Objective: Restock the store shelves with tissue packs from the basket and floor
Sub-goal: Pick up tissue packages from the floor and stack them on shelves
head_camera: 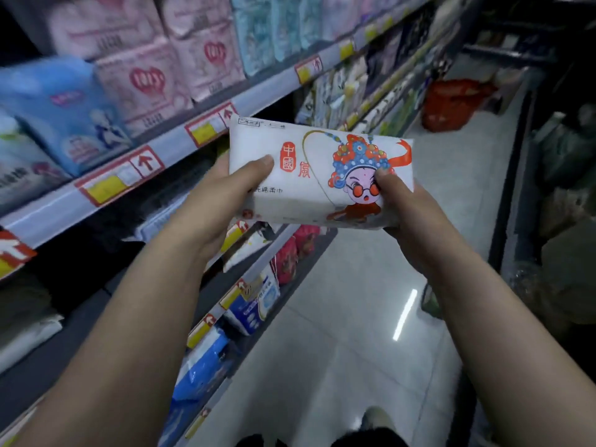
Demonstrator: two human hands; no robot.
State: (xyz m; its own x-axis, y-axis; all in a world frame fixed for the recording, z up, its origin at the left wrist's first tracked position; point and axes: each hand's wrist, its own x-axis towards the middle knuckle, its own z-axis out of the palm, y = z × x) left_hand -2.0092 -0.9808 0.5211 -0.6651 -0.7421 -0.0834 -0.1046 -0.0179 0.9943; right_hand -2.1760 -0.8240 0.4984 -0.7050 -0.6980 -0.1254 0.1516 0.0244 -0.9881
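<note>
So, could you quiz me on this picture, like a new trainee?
1. True or false: the left hand and the right hand both grip the pack.
2. The pack is mostly: A white, B green, C black.
3. Fill in: the red bag far down the aisle lies on the ____.

Key: 1 true; 2 A; 3 floor.
</note>
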